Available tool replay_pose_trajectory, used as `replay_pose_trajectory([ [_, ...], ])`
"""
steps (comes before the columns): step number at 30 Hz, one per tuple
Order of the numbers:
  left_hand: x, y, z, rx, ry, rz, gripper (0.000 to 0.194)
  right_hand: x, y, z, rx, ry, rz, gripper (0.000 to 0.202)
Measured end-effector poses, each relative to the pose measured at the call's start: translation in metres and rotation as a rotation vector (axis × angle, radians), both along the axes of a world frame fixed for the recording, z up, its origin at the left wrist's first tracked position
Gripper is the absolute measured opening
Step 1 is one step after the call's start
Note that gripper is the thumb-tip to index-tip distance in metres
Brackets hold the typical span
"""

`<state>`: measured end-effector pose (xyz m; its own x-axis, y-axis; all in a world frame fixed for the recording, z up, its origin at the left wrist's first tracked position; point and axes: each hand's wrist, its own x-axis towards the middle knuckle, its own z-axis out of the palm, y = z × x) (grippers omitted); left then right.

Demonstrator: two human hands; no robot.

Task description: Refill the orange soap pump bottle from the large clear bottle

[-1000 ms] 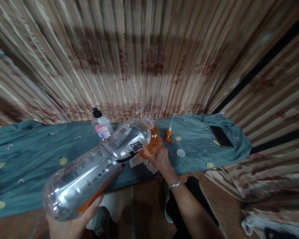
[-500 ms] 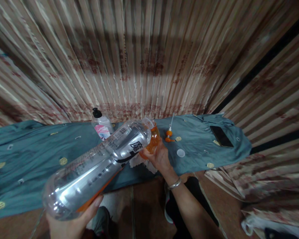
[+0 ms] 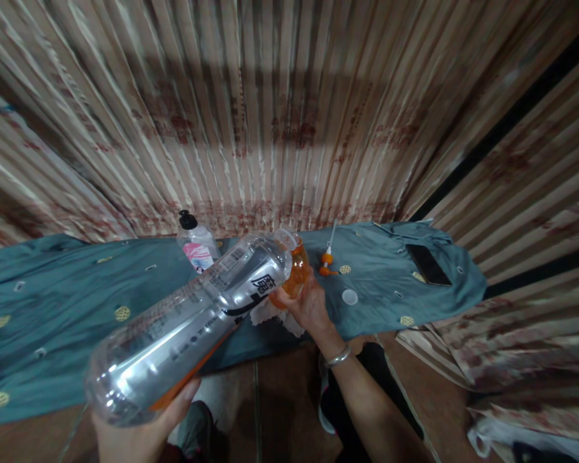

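Observation:
My left hand (image 3: 142,431) grips the base of a large clear plastic bottle (image 3: 188,328) with a silver label. The bottle is tilted, its neck raised toward the upper right. Its mouth lies at the top of a small orange translucent bottle (image 3: 296,270); whether they touch or liquid passes between them I cannot tell. My right hand (image 3: 309,305) is wrapped round the orange bottle. White tissue (image 3: 275,316) lies under that hand. An orange pump head (image 3: 327,260) with a clear tube rests on the cloth to the right, near a white round cap (image 3: 350,296).
A clear bottle (image 3: 197,247) with a black cap and pink label stands behind the large bottle. A black phone (image 3: 428,264) lies at the right on the teal cloth (image 3: 376,257). Pleated curtains (image 3: 280,116) hang behind and at the right.

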<state>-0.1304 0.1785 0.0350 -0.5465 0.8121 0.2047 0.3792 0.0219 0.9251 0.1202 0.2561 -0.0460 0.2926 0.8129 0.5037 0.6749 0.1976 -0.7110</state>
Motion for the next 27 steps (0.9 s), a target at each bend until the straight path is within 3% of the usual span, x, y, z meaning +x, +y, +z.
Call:
replay_pose_trajectory([
  [4,0.004,0.000,0.004,0.034,-0.009,-0.013,0.086,0.000,0.000,0.000,-0.013,0.003,0.010,0.055],
  [11,-0.002,0.001,-0.006,0.046,0.042,0.001,0.099,0.000,0.000,0.002,0.000,-0.017,0.002,0.055],
  [15,-0.003,0.003,-0.007,0.063,0.022,-0.048,0.097,0.000,-0.001,0.004,-0.057,-0.034,-0.014,0.054],
  [23,-0.011,0.000,-0.025,0.092,0.002,-0.087,0.086,0.000,0.001,0.001,-0.027,-0.047,-0.025,0.054],
  [27,-0.002,0.002,-0.013,0.104,-0.062,-0.037,0.081,0.000,0.000,0.002,-0.041,-0.041,-0.015,0.053],
])
